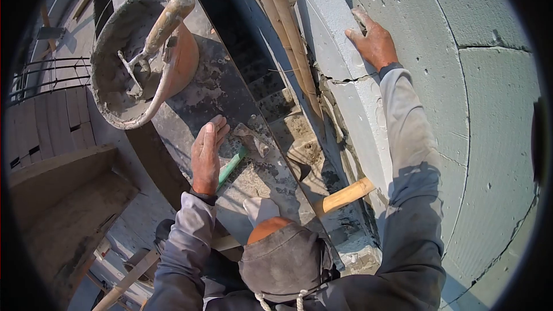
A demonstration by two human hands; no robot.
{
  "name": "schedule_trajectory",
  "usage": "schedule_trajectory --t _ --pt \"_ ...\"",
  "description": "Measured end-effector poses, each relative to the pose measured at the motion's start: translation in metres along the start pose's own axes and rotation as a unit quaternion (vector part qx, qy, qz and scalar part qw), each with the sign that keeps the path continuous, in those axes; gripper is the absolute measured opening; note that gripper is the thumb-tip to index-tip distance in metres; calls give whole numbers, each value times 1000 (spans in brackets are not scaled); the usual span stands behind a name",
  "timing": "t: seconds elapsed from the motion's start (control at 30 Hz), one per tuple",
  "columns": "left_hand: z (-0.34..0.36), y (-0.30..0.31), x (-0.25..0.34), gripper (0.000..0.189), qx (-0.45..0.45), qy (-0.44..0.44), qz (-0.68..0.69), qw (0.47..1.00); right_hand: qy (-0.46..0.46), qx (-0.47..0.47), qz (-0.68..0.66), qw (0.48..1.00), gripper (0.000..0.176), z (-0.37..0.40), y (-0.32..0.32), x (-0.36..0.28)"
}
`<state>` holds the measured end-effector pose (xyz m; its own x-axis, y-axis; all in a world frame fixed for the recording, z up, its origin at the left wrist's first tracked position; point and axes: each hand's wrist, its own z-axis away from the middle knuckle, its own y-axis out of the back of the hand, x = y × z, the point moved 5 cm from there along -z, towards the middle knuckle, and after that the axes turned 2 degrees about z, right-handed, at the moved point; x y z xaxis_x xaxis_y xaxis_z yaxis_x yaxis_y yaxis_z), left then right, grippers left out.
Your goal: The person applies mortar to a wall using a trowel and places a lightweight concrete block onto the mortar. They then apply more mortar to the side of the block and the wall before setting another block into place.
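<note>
My right hand (pixel 374 44) grips the edge of a pale aerated concrete block (pixel 329 29), thumb on its top face and fingers curled beside it. This block stands end to end with another pale block (pixel 374 115), a dark crack-like joint between them. Over the plank (pixel 268 187), my left hand (pixel 206 158) is held out flat and holds nothing. Close to its fingers lies a tool with a green handle (pixel 231 168) and a mortar-crusted head (pixel 252 140). Beyond it stands an orange bucket (pixel 183 60) of grey mortar (pixel 118 43), with a wooden-handled trowel (pixel 154 37) leaning in it.
A block wall (pixel 443 75) rises along the right. Bamboo poles (pixel 288 40) run beside a deep gap next to the plank, and a short bamboo piece (pixel 344 196) juts from the wall side. Rebar (pixel 49 72) and a wooden form (pixel 66 181) are at left.
</note>
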<state>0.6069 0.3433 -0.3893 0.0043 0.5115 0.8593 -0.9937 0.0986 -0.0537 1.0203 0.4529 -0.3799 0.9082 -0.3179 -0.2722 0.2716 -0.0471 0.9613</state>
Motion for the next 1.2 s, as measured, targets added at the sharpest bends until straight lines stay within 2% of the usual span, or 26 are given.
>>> schedule_trajectory --t 0.1,0.27,0.37,0.47,0.77,0.93,1.0,1.1,1.2 --pt "4 21 -6 60 38 -1 0 999 17 29 5 999 60 4 4 -4" --pt "11 36 -29 59 63 -13 20 998 60 -36 26 997 67 11 7 -16" --pt "21 41 -37 59 81 0 27 996 46 -71 38 996 73 10 7 -17" --pt "29 47 -39 59 101 4 48 994 73 -75 66 992 78 10 10 -24" --pt "30 69 -27 54 144 -11 59 988 22 -62 53 996 95 3 1 -31" --pt "32 82 -21 52 171 -7 60 983 6 -80 105 991 94 -7 -2 -42" --pt "35 89 -19 64 175 -4 38 984 3 -90 110 990 93 -8 -6 -41" --pt "40 99 -13 55 209 -9 43 977 1 -42 78 996 87 -13 -4 -31" --pt "44 106 -10 59 195 -17 13 981 4 -41 66 997 86 -19 -3 -24"
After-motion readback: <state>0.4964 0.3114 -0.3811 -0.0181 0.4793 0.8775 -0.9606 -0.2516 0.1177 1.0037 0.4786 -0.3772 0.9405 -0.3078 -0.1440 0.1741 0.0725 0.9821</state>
